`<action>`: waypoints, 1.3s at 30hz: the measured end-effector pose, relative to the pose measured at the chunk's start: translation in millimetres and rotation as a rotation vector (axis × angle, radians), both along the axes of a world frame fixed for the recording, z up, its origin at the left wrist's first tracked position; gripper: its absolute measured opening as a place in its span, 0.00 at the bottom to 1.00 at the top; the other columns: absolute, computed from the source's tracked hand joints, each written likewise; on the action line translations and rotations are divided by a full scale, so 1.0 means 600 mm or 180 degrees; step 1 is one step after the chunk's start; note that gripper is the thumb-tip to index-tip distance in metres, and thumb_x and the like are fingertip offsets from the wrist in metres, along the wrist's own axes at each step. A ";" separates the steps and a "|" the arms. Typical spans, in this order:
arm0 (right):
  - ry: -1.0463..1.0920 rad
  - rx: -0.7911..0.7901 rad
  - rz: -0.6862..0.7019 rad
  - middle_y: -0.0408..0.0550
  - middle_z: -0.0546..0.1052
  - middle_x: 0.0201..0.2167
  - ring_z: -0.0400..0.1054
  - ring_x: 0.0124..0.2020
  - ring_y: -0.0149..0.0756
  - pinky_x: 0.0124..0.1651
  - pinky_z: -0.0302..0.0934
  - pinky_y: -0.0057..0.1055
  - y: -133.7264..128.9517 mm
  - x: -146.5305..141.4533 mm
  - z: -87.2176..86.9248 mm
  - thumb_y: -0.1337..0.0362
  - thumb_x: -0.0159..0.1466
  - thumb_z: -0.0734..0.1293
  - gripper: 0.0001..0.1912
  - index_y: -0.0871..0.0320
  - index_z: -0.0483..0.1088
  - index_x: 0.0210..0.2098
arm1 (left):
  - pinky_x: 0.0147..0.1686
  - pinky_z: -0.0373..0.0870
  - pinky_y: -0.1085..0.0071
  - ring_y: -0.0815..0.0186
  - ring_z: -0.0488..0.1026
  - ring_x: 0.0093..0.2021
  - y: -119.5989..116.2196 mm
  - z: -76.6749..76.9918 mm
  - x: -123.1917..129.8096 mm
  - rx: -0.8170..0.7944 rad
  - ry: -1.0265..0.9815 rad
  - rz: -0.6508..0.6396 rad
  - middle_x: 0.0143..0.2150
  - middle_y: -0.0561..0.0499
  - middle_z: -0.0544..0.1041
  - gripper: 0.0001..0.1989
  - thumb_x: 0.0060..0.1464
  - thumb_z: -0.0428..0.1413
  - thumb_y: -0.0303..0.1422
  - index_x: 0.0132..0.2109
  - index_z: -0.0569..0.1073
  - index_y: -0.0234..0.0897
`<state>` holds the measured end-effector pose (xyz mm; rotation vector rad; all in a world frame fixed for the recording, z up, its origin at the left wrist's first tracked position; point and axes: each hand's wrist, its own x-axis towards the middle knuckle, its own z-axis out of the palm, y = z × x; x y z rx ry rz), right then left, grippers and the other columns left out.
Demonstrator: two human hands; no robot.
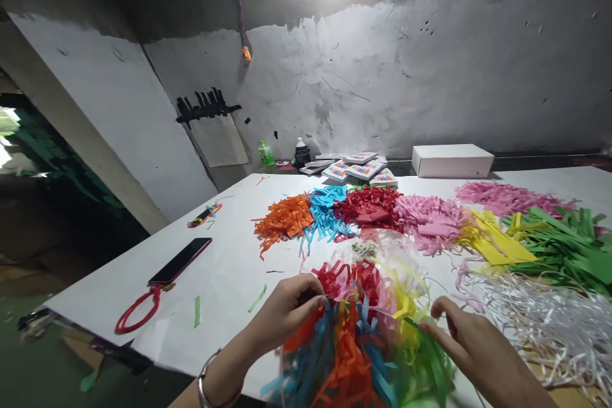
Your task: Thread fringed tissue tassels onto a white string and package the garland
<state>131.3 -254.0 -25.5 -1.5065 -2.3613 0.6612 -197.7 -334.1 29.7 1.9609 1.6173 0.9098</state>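
A multicoloured bundle of cut paper strips (351,350), red, pink, orange, blue, yellow and green, hangs at the near edge of the white table. My left hand (289,309) is at the bundle's upper left, thumb and forefinger pinched together; what lies between them is too small to make out. On the right, my right hand (471,344) has its thumb and forefinger curled near the green strips, and its grip is unclear. Behind the bundle sits a clear plastic bag (387,248) with something small inside.
Fringed paper piles in orange (287,220), blue, red, pink, yellow and green (564,248) cross the white table (229,274). White shredded strips (549,325) lie at right. A phone (180,261) with a red strap is at left; cards (363,169) and a white box (452,160) stand behind.
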 end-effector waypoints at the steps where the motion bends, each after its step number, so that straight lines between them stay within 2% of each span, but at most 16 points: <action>1: 0.0149 -0.0096 0.0258 0.45 0.72 0.22 0.69 0.26 0.42 0.32 0.52 0.32 -0.003 0.007 0.005 0.44 0.66 0.56 0.20 0.53 0.65 0.32 | 0.27 0.58 0.75 0.69 0.63 0.27 -0.001 0.001 -0.002 0.0035 -0.0001 0.0022 0.27 0.53 0.72 0.12 0.63 0.54 0.38 0.33 0.72 0.36; 3: 0.0489 -0.0369 0.0707 0.45 0.71 0.22 0.66 0.26 0.38 0.31 0.53 0.31 -0.007 0.019 0.018 0.44 0.66 0.58 0.23 0.54 0.65 0.25 | 0.27 0.58 0.75 0.69 0.64 0.27 -0.004 0.004 -0.006 0.0115 -0.0011 0.0079 0.27 0.53 0.72 0.13 0.63 0.54 0.39 0.32 0.73 0.36; 5: 0.0994 -0.0651 0.0900 0.46 0.73 0.25 0.66 0.29 0.37 0.33 0.55 0.30 -0.007 0.027 0.032 0.43 0.66 0.60 0.24 0.55 0.69 0.25 | 0.27 0.59 0.74 0.69 0.64 0.27 -0.007 0.008 -0.007 0.0177 -0.0014 0.0107 0.27 0.53 0.72 0.13 0.63 0.54 0.38 0.33 0.73 0.36; 8: 0.1813 -0.1230 0.0622 0.44 0.70 0.22 0.61 0.25 0.31 0.28 0.54 0.27 0.000 0.029 0.042 0.40 0.62 0.65 0.25 0.55 0.76 0.31 | 0.27 0.58 0.74 0.69 0.63 0.27 -0.011 0.015 -0.005 0.0221 0.0011 0.0016 0.28 0.53 0.72 0.12 0.63 0.55 0.37 0.33 0.74 0.36; 10: 0.2364 -0.1783 0.0298 0.37 0.58 0.15 0.48 0.18 0.25 0.21 0.42 0.26 0.005 0.027 0.038 0.37 0.59 0.68 0.27 0.57 0.77 0.34 | 0.27 0.57 0.75 0.70 0.63 0.27 -0.012 0.020 -0.005 0.0170 -0.0025 -0.0107 0.28 0.52 0.71 0.12 0.63 0.55 0.38 0.34 0.75 0.36; 12: 0.2858 -0.2312 0.0128 0.31 0.48 0.12 0.37 0.16 0.21 0.19 0.33 0.26 0.010 0.024 0.030 0.38 0.56 0.71 0.28 0.58 0.77 0.38 | 0.27 0.57 0.75 0.70 0.62 0.27 -0.012 0.026 -0.006 0.0028 -0.0162 -0.0272 0.29 0.53 0.71 0.13 0.63 0.56 0.39 0.35 0.75 0.35; 16: 0.3345 -0.2915 0.0198 0.29 0.47 0.12 0.36 0.15 0.19 0.18 0.31 0.24 0.014 0.021 0.018 0.46 0.53 0.77 0.25 0.59 0.78 0.39 | 0.26 0.57 0.74 0.71 0.61 0.26 -0.011 0.041 -0.008 -0.0205 -0.0386 -0.0525 0.28 0.53 0.70 0.14 0.63 0.56 0.41 0.35 0.75 0.34; 19: 0.3478 -0.3023 0.0180 0.29 0.46 0.13 0.35 0.15 0.18 0.18 0.31 0.23 0.013 0.017 0.015 0.47 0.53 0.77 0.25 0.60 0.78 0.41 | 0.27 0.59 0.74 0.69 0.63 0.27 -0.010 0.045 -0.004 -0.0040 -0.0028 -0.0418 0.29 0.52 0.71 0.13 0.64 0.55 0.40 0.37 0.75 0.35; 22: 0.3520 -0.3070 0.0185 0.29 0.45 0.14 0.34 0.16 0.18 0.18 0.30 0.23 0.009 0.007 0.015 0.47 0.54 0.77 0.26 0.60 0.78 0.43 | 0.32 0.64 0.71 0.66 0.68 0.32 -0.002 0.036 0.004 0.0278 0.0743 -0.0246 0.37 0.49 0.74 0.09 0.64 0.54 0.36 0.42 0.76 0.38; 24: 0.3543 -0.3093 0.0196 0.28 0.44 0.14 0.34 0.16 0.18 0.19 0.30 0.23 0.006 -0.004 0.016 0.47 0.53 0.77 0.27 0.61 0.78 0.43 | 0.37 0.66 0.68 0.62 0.71 0.37 0.006 0.027 0.012 0.0519 0.1138 -0.0029 0.42 0.46 0.74 0.07 0.63 0.53 0.32 0.44 0.75 0.38; 27: 0.3627 -0.3126 0.0207 0.29 0.45 0.15 0.34 0.16 0.18 0.19 0.29 0.22 0.003 -0.024 0.019 0.47 0.53 0.77 0.28 0.61 0.78 0.44 | 0.43 0.66 0.63 0.57 0.70 0.43 0.012 0.016 0.036 0.0933 0.1249 0.0385 0.42 0.44 0.74 0.07 0.63 0.52 0.29 0.41 0.75 0.37; 30: 0.3694 -0.3182 0.0269 0.29 0.46 0.15 0.35 0.16 0.18 0.18 0.29 0.22 0.004 -0.041 0.021 0.48 0.54 0.77 0.27 0.62 0.77 0.45 | 0.42 0.65 0.59 0.57 0.69 0.40 0.003 0.004 0.078 0.1005 0.1425 0.0412 0.36 0.46 0.73 0.13 0.64 0.54 0.37 0.32 0.73 0.37; 33: 0.3737 -0.3199 0.0319 0.29 0.46 0.15 0.35 0.16 0.18 0.18 0.30 0.22 0.003 -0.051 0.019 0.49 0.55 0.77 0.26 0.62 0.77 0.45 | 0.40 0.62 0.56 0.54 0.68 0.39 -0.010 -0.021 0.125 0.0897 0.1871 0.0394 0.35 0.45 0.74 0.18 0.55 0.62 0.47 0.30 0.72 0.36; 35: 0.3745 -0.3195 0.0317 0.29 0.47 0.15 0.36 0.16 0.18 0.18 0.30 0.22 0.001 -0.052 0.016 0.49 0.55 0.77 0.26 0.62 0.77 0.45 | 0.40 0.61 0.56 0.53 0.68 0.39 -0.013 -0.037 0.144 0.0871 0.2015 0.0370 0.36 0.45 0.76 0.13 0.55 0.63 0.42 0.33 0.73 0.36; 37: 0.3747 -0.3198 0.0305 0.29 0.48 0.15 0.36 0.16 0.18 0.18 0.30 0.22 -0.001 -0.049 0.013 0.49 0.55 0.77 0.25 0.62 0.77 0.44 | 0.39 0.61 0.57 0.55 0.68 0.39 -0.013 -0.045 0.147 0.0874 0.1897 0.0317 0.37 0.45 0.77 0.05 0.60 0.58 0.32 0.36 0.75 0.37; 39: 0.3756 -0.3202 0.0294 0.30 0.48 0.15 0.36 0.16 0.18 0.19 0.30 0.22 -0.002 -0.045 0.011 0.49 0.56 0.76 0.25 0.62 0.77 0.44 | 0.40 0.62 0.57 0.56 0.69 0.39 -0.012 -0.044 0.137 0.0893 0.1553 0.0218 0.38 0.46 0.78 0.09 0.62 0.52 0.26 0.41 0.77 0.39</action>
